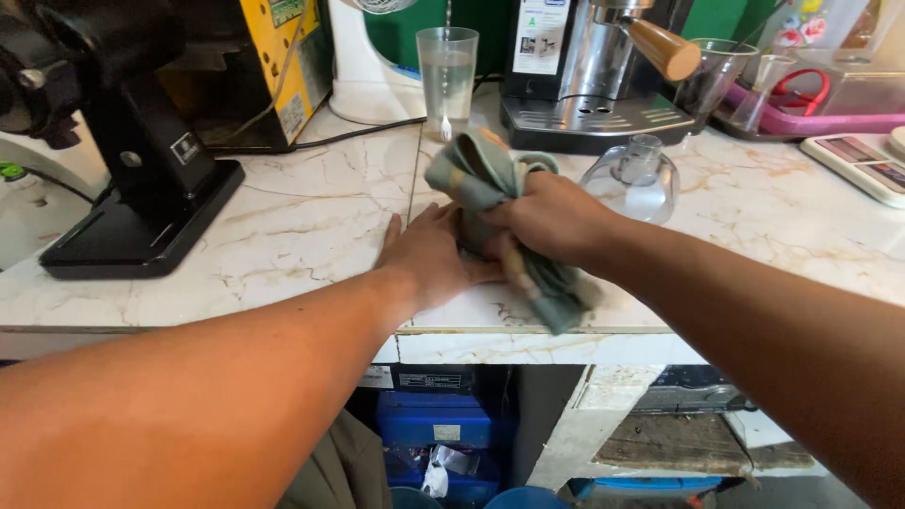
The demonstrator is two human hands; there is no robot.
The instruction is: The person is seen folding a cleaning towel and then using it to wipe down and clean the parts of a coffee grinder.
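Note:
My right hand grips a grey-green cloth with an orange stripe, bunched around some object on the marble counter. The cloth hides what is inside it. My left hand rests against the left side of the wrapped object, fingers stretched forward, palm touching the cloth. A clear glass lid or dome sits just behind my right hand.
A black coffee grinder stands at the left. An espresso machine with a wooden handle is at the back, a plastic cup of water beside it. A scale and pink tray lie far right. Blue crates sit below.

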